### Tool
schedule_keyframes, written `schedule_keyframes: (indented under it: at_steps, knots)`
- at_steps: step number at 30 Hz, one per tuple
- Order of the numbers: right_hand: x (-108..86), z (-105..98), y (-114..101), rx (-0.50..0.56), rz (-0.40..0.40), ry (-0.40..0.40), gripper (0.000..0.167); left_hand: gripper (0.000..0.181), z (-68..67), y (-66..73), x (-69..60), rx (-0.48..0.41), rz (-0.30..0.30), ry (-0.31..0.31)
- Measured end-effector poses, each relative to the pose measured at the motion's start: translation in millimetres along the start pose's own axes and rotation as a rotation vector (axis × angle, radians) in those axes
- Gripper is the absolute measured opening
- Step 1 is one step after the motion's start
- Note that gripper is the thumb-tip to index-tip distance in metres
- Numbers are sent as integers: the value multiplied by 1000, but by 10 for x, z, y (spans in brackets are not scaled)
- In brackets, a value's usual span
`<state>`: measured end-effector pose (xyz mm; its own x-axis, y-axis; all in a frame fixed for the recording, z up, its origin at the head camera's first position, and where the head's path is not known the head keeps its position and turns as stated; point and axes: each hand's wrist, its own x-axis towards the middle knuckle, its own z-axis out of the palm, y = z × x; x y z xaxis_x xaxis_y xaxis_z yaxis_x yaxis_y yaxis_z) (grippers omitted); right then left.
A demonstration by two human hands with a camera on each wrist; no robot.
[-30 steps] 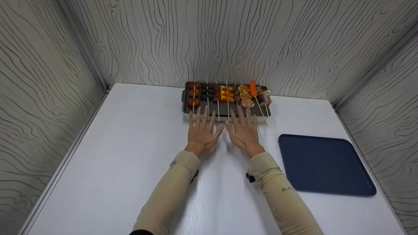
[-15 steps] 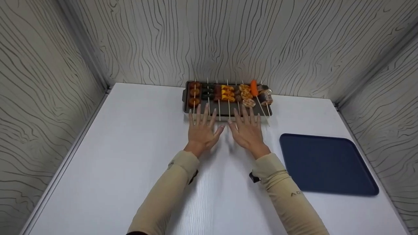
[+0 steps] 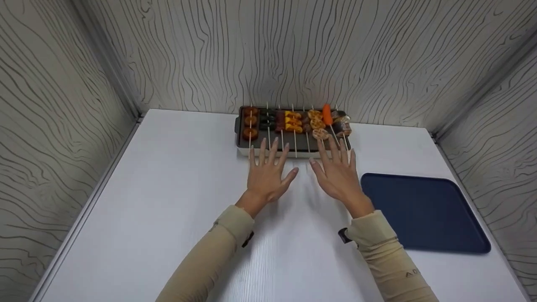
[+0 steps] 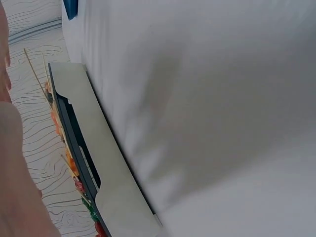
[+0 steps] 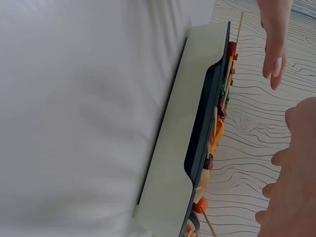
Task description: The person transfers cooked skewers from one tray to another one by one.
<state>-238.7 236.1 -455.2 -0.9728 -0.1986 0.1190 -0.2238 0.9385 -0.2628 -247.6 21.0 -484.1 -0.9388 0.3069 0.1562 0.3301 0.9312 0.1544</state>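
Note:
A grill with a dark top plate and cream sides (image 3: 280,152) stands at the back of the white table, bearing several skewers. From left to right lie brown-red rounds (image 3: 250,120), dark green pieces, dark red pieces, yellow pieces (image 3: 293,121), brown pieces, lotus-like slices (image 3: 320,134), an orange sausage (image 3: 327,114) and grey-and-pink pieces. My left hand (image 3: 267,178) hovers palm down with spread fingers at the grill's front edge. Likewise spread, my right hand (image 3: 339,176) is over the front right part. Both hands hold nothing; the wrist views show them above the grill's side (image 4: 106,163) (image 5: 170,133).
A dark blue tray (image 3: 423,214) lies on the right side of the white table (image 3: 168,188), close to my right forearm. Wood-grain panels (image 3: 268,50) rise behind the grill and on both sides.
My right hand has moved to the right, away from my left hand, widening the gap between them. My left hand has shifted slightly right and nearer to me. The skewers lie as before.

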Motion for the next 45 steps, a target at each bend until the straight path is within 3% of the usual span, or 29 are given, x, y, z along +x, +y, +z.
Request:
schedule_keyframes:
  at_steps: [8,16,23,29,32,36,40,45]
  knots:
    - [-260,-231,313,50,-50,31,72,74,-40,292,-51,-140,69,69]
    - [-525,-390,743,63,-23,185,68,67,57,673,-147,-304,121,-1]
    - [-729,-510,1277,141,88,249,52,62,165,1003,-170,-470,129,-122]
    - [-861,-496,1834,183,312,262,34,67,252,1219,-102,-631,60,-312]
    - [-973,-523,2184,154,438,226,41,71,284,1366,-27,-674,17,-420]
    - [-1168,-547,2654,98,572,115,63,71,331,1607,58,-712,-33,-490]
    - [-1358,-497,2975,57,663,3,77,64,395,1811,99,-722,-96,-495]
    - [-1467,-480,3185,34,677,-97,78,50,472,1973,148,-725,-145,-478]
